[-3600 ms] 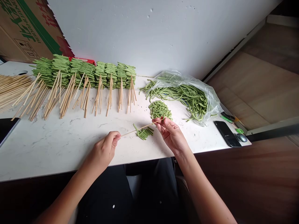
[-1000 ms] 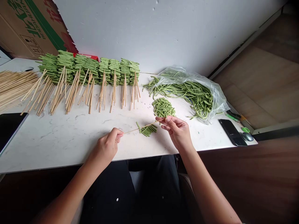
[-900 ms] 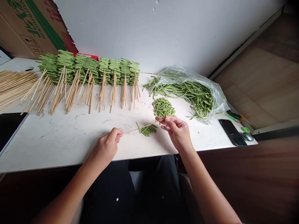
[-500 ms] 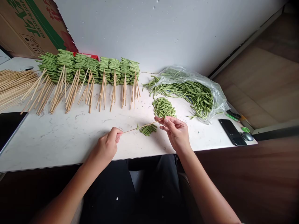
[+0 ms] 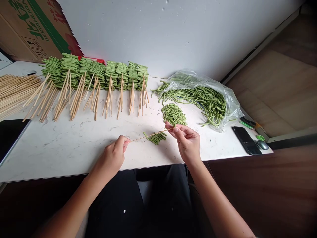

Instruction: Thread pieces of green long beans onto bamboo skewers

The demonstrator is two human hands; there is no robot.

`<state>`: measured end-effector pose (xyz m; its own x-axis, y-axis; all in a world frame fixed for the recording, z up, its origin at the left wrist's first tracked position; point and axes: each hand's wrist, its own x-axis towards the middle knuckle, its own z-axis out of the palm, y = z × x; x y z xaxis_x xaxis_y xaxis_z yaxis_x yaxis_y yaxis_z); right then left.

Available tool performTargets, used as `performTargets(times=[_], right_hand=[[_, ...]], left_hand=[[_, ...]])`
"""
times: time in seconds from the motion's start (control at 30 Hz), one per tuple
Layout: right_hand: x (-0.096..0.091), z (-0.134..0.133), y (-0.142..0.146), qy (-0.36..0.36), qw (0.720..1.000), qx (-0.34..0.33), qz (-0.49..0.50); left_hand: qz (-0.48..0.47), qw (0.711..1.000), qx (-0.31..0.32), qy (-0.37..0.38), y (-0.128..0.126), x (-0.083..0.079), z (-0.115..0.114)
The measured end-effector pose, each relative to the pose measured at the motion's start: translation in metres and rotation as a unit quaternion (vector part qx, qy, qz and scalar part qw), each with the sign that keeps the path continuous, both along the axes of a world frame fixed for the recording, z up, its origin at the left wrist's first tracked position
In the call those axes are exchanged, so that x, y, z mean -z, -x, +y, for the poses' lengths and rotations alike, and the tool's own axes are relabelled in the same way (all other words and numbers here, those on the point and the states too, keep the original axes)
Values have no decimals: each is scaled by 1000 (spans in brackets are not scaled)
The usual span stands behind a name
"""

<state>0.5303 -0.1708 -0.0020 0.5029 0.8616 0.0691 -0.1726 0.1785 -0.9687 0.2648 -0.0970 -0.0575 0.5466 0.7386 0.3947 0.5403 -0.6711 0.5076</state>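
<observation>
My left hand is closed on the near end of a thin wooden skewer that slants up to the right over the white table. Several short green bean pieces hang threaded on it. My right hand pinches a bean piece at the skewer's tip, right beside a small pile of cut bean pieces.
Finished bean skewers lie in rows along the wall, with bare sticks at the left. A plastic bag of long beans sits at the right, next to a black phone. A dark tablet is at the left edge.
Both hands stay almost in place on the skewer. My right hand's fingers have worked slightly at the tip, and the threaded pieces have shifted a little along the stick.
</observation>
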Motion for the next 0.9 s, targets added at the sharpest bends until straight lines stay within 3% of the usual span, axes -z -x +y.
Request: performTargets(times=[0.47,0.7,0.9], right_hand=[[-2,-4,4,-9,999,4,-33],[6,2,2,21,998,37,43],[4,3,0,25,998,23,44]], left_hand=[[-6,1000,-12,25,0,0,0],[-72,996,-18,-46,-6,-13,-2],[-105,990,-20,-94,-4,-12,-2]])
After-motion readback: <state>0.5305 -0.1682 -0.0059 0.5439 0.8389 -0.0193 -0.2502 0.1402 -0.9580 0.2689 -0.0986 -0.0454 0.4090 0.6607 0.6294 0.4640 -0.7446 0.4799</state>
